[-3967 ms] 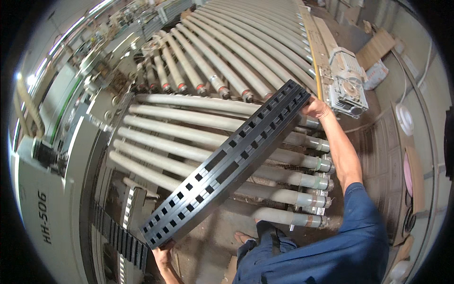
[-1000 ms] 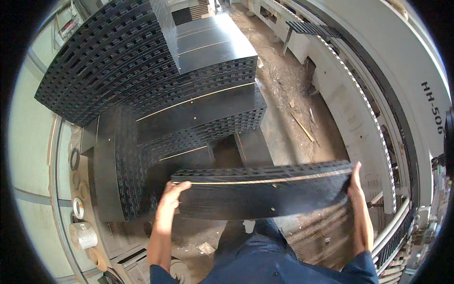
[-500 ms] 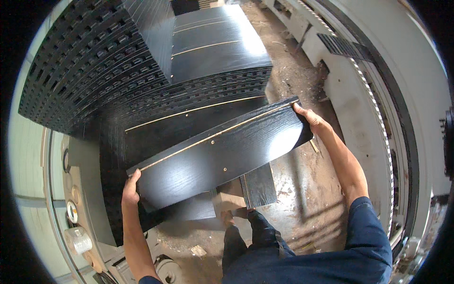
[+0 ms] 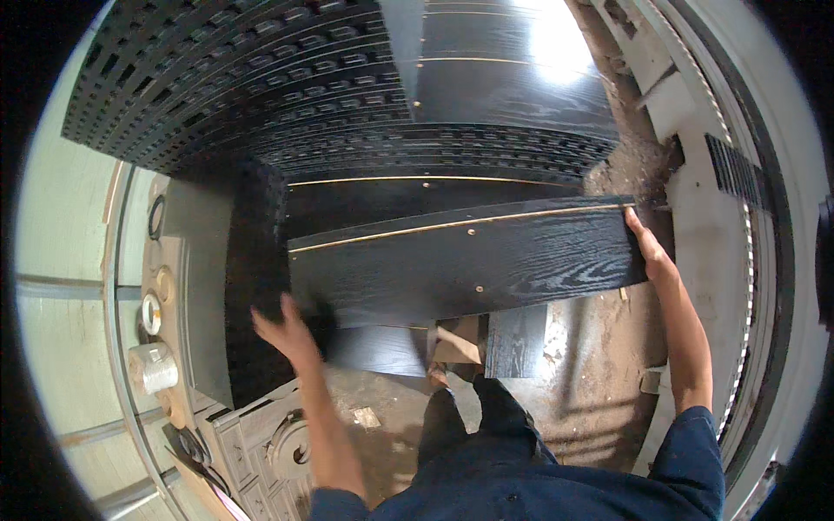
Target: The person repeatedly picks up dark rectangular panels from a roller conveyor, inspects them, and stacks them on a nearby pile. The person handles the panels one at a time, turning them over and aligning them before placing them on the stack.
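Panel in hand: one long black wood-grain panel, lying nearly level across the middle of the view, its far long edge showing a thin pale line with a few small pale dots.
Where it sits: over the front of the low stack, with its right end reaching out above the dirt floor.
Right hand: the right hand is at the panel's right end, fingers curled round the far corner and closed on it.
Left hand: the left hand is blurred, fingers spread wide open, just beside the panel's near left corner; whether it touches the panel I cannot tell, and it grips nothing.
Stacks: two piles of black panels are visible, the low stack under the held panel and a taller stack behind it with a smooth, sunlit top.
Slotted pieces: a heap of black perforated panels at upper left, too many and too tightly packed to count.
Short offcut: one small black board under the held panel's near edge.
Rolls: two tape rolls on the pale ledge at left, one white and wrapped, one smaller above it.
Person: dark blue sleeves and trousers, standing on the floor.
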The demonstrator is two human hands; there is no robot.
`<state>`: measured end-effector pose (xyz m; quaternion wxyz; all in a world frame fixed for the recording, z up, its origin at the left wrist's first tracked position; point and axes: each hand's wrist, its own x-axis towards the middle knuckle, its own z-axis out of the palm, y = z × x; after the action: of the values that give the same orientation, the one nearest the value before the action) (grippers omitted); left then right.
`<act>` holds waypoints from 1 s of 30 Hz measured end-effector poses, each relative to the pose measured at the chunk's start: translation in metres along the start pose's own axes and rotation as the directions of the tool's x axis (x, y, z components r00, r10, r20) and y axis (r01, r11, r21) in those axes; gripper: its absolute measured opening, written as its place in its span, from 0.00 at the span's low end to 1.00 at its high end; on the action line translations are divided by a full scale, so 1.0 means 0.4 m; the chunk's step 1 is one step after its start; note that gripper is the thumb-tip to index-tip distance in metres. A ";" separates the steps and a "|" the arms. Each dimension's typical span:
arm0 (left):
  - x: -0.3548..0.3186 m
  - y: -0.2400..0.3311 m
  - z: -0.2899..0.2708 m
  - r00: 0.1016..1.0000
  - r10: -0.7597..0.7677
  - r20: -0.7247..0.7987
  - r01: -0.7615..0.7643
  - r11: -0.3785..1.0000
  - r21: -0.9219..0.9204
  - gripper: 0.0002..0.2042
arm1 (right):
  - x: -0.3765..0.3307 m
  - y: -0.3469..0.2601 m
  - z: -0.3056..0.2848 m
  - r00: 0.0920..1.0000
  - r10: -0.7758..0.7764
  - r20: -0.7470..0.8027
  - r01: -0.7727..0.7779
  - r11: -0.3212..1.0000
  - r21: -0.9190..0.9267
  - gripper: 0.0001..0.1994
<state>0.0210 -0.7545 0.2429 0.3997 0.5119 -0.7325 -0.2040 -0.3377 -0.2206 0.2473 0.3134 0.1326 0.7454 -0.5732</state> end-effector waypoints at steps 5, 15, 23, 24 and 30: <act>-0.366 0.062 -0.004 0.274 -0.604 0.748 0.945 0.025 -0.326 0.24 | -0.032 -0.039 0.025 0.995 0.030 0.097 -0.026 0.999 -0.042 0.39; -0.203 0.123 0.158 0.397 -0.366 0.842 0.909 0.027 -0.417 0.21 | -0.002 -0.014 0.076 0.997 0.070 0.028 -0.072 0.992 0.099 0.40; 0.015 0.124 0.295 0.364 -0.456 0.812 0.928 0.100 -0.360 0.22 | 0.096 -0.017 0.164 0.999 -0.015 0.049 0.007 0.986 0.167 0.40; 0.029 0.108 0.308 0.370 -0.455 0.810 0.925 0.095 -0.369 0.23 | 0.097 -0.028 0.179 0.995 -0.038 0.095 0.023 0.987 0.157 0.41; 0.082 0.130 0.322 0.323 -0.486 0.812 0.946 0.190 -0.262 0.24 | 0.130 -0.059 0.173 0.992 -0.018 0.122 -0.005 0.984 0.180 0.41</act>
<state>-0.1170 -0.7783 0.2152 0.1675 0.5166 -0.3030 -0.7831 -0.3692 -0.3009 0.2230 0.3436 0.1222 0.6704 -0.6462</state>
